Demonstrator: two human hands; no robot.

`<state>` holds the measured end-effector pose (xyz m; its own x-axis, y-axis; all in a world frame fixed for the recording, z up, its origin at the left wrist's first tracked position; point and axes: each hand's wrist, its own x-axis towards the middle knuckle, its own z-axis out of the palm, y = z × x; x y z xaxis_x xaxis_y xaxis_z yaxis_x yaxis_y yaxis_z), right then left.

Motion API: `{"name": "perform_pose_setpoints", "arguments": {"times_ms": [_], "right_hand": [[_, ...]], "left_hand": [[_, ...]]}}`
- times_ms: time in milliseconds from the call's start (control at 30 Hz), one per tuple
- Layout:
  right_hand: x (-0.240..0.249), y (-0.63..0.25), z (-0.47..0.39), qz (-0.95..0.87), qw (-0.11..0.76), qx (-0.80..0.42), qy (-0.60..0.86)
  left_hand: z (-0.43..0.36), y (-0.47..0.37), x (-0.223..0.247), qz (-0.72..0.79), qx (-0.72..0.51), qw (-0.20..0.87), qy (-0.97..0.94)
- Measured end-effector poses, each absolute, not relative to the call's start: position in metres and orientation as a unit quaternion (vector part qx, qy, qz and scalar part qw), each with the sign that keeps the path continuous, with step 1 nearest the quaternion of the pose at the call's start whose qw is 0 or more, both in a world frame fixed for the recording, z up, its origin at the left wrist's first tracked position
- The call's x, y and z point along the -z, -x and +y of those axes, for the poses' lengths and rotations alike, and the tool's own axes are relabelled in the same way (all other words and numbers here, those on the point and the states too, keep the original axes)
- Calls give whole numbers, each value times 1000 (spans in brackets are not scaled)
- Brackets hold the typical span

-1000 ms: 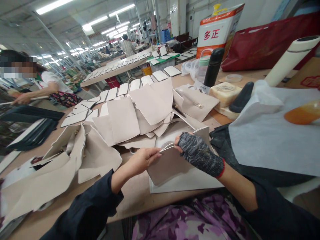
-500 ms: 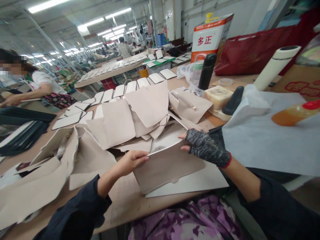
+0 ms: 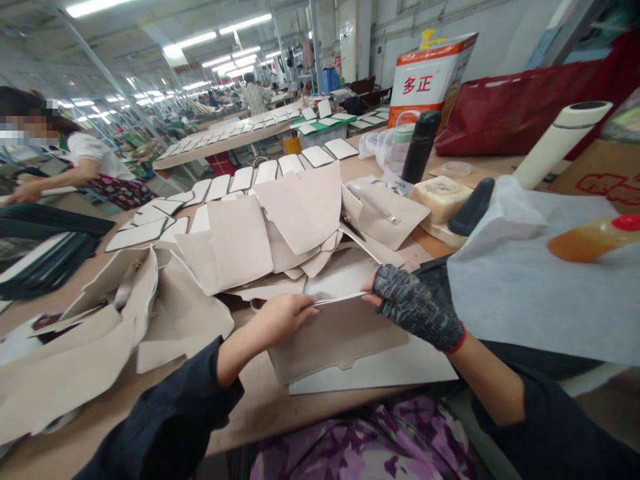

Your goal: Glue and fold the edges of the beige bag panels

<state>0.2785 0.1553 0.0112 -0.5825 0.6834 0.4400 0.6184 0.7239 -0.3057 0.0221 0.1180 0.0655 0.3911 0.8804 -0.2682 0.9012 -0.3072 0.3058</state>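
Between my hands is a beige leather panel (image 3: 345, 337), its front face tilted toward me and its pale upper edge raised. My left hand (image 3: 280, 317), bare, pinches that edge near its left part. My right hand (image 3: 413, 300), in a grey fingerless glove with a red cuff, pinches the same edge farther right. Under the panel lies a flat white sheet (image 3: 400, 370) close to the table's front edge. Just behind it, several beige leather pieces (image 3: 305, 207) are heaped, and a piece with metal fittings (image 3: 385, 210) rests at the heap's right.
More beige pieces (image 3: 185, 313) spread at the left. Rows of white dark-edged panels (image 3: 240, 180) lie behind. At right stand a black bottle (image 3: 421, 147), a white flask (image 3: 560, 147), a metal can (image 3: 425, 80) and an orange bottle (image 3: 590, 237) on white paper. A co-worker (image 3: 95, 160) is at left.
My left hand has slid right along the panel's upper edge, closer to my right hand. Both hands still pinch the edge, and the view has shifted slightly.
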Motion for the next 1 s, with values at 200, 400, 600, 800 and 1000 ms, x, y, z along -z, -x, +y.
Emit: {"name": "perform_pose_setpoints", "arguments": {"times_ms": [200, 400, 600, 800, 1000], "right_hand": [[-4, -278, 162, -886, 268, -59, 374], [-4, -279, 167, -900, 290, -44, 323], [-12, -272, 158, -908, 248, 27, 335], [-12, -275, 160, -912, 269, -15, 310], [12, -300, 166, -847, 367, -165, 346]], "left_hand": [[116, -29, -53, 491, 42, 128, -861], [115, -20, -48, 439, 33, 123, -889], [119, -35, -49, 474, 32, 115, -873], [122, -68, -48, 497, 25, 92, -862], [134, -54, -36, 446, -1, 86, -891]]}}
